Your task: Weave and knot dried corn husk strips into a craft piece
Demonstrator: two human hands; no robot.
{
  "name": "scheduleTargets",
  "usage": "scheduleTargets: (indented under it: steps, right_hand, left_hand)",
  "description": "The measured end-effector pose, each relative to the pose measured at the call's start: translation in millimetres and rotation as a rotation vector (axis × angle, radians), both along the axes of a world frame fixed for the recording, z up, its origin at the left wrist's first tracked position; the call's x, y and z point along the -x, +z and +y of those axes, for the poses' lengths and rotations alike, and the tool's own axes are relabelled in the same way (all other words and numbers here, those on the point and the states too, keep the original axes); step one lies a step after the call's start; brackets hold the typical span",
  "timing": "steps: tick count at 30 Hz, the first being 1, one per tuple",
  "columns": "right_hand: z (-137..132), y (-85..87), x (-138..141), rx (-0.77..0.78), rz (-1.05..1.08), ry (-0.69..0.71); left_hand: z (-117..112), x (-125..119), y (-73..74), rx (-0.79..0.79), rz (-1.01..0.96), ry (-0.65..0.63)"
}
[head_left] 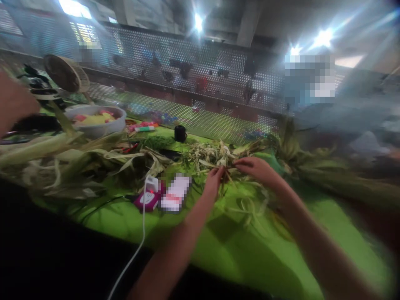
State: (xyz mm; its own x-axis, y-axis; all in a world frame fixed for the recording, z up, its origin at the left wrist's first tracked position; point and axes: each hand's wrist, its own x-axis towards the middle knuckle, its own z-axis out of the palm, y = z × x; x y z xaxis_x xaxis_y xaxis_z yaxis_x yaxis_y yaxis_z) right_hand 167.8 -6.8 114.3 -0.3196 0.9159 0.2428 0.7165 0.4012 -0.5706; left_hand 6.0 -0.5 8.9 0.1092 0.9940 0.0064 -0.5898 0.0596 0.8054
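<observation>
My left hand (215,177) reaches to the middle of the green table, its fingers closed on the lower end of a pale corn husk flower (222,160). Just to the right, my right hand (254,167) is closed, fingertips drawn together in a pinch; what lies between them is too small to make out. Thin brown stems (230,178) show between the two hands. Behind them lies a heap of small pale husk flowers (200,154). Loose curled husk strips (248,208) rest on the green tabletop (237,250) below the right wrist.
A pink power socket (146,202) with a white plug and cable, and a phone (176,193), lie left of my hands. Long husks (93,160), a white basin (120,121), a fan (64,73) and another person's blurred arm (15,104) are farther left. Behind stands perforated mesh (187,62).
</observation>
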Motion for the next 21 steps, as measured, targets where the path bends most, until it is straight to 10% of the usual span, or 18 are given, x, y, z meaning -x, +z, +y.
scheduleTargets:
  steps: [7,21]
  right_hand:
    - [-27.7,-51.3,-10.4,-0.054,0.1,-0.148]
    - [-31.4,-78.7,-25.8,-0.368,-0.029,-0.358]
  left_hand:
    - [-6.4,-5.8,-2.3,-0.008,0.076,-0.135]
    - [-6.3,-9.8,-10.5,-0.146,0.297,-0.411]
